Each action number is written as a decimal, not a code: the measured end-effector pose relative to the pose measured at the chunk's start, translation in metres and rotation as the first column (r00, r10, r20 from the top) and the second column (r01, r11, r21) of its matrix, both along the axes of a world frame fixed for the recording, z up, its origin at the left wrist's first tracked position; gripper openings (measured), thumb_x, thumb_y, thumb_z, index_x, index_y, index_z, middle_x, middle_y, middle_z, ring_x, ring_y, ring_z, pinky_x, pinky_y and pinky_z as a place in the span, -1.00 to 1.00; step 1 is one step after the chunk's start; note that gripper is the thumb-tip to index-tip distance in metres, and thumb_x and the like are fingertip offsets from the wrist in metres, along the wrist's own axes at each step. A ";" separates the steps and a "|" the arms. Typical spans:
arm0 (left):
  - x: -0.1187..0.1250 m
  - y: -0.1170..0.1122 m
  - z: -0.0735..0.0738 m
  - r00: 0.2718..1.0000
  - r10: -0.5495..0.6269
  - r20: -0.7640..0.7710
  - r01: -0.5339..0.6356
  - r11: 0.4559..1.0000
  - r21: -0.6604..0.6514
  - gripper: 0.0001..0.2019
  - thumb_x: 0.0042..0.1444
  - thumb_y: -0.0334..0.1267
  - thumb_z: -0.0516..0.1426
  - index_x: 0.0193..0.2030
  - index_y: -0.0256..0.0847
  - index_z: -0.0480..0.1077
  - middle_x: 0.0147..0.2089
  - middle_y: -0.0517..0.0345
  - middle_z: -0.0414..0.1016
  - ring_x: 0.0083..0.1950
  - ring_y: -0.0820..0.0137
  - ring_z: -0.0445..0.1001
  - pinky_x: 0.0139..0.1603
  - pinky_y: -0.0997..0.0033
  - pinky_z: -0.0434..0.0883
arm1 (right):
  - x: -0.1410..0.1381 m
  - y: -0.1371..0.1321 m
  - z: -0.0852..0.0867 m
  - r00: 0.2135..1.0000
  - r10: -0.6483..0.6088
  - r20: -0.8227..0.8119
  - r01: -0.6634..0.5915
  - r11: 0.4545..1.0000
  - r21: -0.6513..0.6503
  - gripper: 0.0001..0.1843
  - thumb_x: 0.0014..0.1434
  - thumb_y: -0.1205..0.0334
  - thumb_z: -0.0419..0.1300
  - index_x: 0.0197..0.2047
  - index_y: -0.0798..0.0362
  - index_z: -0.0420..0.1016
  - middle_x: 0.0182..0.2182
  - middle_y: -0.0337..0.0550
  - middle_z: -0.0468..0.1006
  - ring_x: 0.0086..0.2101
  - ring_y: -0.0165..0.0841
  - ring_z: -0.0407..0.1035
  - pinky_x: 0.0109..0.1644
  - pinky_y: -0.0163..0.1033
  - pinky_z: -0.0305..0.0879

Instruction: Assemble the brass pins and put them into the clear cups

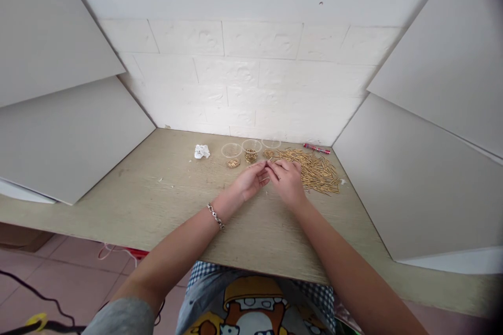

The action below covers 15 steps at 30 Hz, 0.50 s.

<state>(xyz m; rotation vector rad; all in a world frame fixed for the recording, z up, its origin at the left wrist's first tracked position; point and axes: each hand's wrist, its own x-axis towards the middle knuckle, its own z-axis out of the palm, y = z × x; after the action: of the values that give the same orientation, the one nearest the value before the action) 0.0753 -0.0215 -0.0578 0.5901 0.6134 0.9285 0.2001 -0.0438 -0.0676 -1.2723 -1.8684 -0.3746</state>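
My left hand (250, 181) and my right hand (288, 179) meet over the middle of the wooden desk (165, 204), fingertips pinched together on a small gold piece too tiny to name. A bracelet circles my left wrist. Right behind and beside my right hand lies a heap of thin gold pins (314, 167). Three small clear cups stand in a row just beyond my fingers: the left cup (231, 153), the middle cup (251, 149) and the right cup (271, 145), with small gold parts in or in front of them.
A crumpled white scrap (201, 152) lies left of the cups. A red pen (316, 148) rests at the back wall. White panels close in the desk on both sides. Cables lie on the tiled floor at lower left.
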 end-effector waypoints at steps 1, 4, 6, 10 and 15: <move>0.000 0.000 0.001 1.000 -0.002 -0.015 0.002 1.000 -0.003 -0.92 0.01 -0.30 0.14 -0.39 -0.27 0.40 -0.40 0.17 0.44 -0.35 0.53 0.37 -0.26 0.53 0.27 | 0.001 0.001 0.000 1.000 -0.009 -0.008 0.009 1.000 -0.003 -0.76 0.18 0.20 0.04 -0.20 0.05 0.50 -0.36 -0.16 0.49 -0.32 -0.39 0.33 -0.15 -0.18 0.04; -0.001 -0.002 0.005 0.995 -0.004 -0.102 0.004 1.000 -0.004 -0.82 0.06 -0.19 0.09 -0.35 -0.26 0.42 -0.36 0.14 0.45 -0.34 0.52 0.36 -0.28 0.52 0.24 | 0.003 0.003 -0.002 0.997 -0.041 -0.060 0.039 0.998 -0.039 -0.79 0.14 0.16 0.09 -0.25 0.03 0.51 -0.34 -0.17 0.50 -0.32 -0.38 0.35 -0.14 -0.18 0.01; -0.002 -0.002 0.006 0.987 -0.010 -0.162 0.011 1.000 0.008 -0.76 0.09 -0.14 0.04 -0.31 -0.25 0.43 -0.29 0.11 0.47 -0.27 0.49 0.37 -0.27 0.51 0.23 | 0.005 0.005 -0.003 0.993 -0.055 -0.100 0.046 0.995 -0.084 -0.80 0.12 0.15 0.11 -0.29 0.02 0.52 -0.33 -0.17 0.51 -0.31 -0.37 0.35 -0.14 -0.17 0.01; -0.002 -0.001 0.007 0.972 -0.040 -0.232 0.046 0.999 0.021 -0.71 0.10 -0.08 0.02 -0.26 -0.24 0.43 -0.15 0.08 0.46 -0.13 0.42 0.37 -0.22 0.49 0.22 | 0.007 0.008 -0.004 0.983 -0.061 -0.171 0.031 0.984 -0.176 -0.83 0.10 0.16 0.13 -0.33 0.01 0.52 -0.34 -0.19 0.51 -0.29 -0.36 0.36 -0.14 -0.17 0.00; -0.004 0.002 0.005 0.955 -0.084 -0.283 0.098 0.994 0.037 -0.62 0.08 0.00 0.00 -0.19 -0.24 0.43 -0.06 0.04 0.44 -0.03 0.34 0.34 -0.18 0.44 0.23 | 0.008 0.010 -0.004 0.957 -0.064 -0.281 -0.020 0.958 -0.284 -0.82 0.07 0.15 0.13 -0.37 0.00 0.53 -0.37 -0.18 0.52 -0.35 -0.35 0.37 -0.15 -0.16 0.06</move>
<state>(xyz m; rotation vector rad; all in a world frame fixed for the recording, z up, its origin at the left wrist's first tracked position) 0.0709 -0.0198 -0.0527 0.7985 0.8119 0.7806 0.2083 -0.0336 -0.0715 -1.4531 -1.6979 0.0742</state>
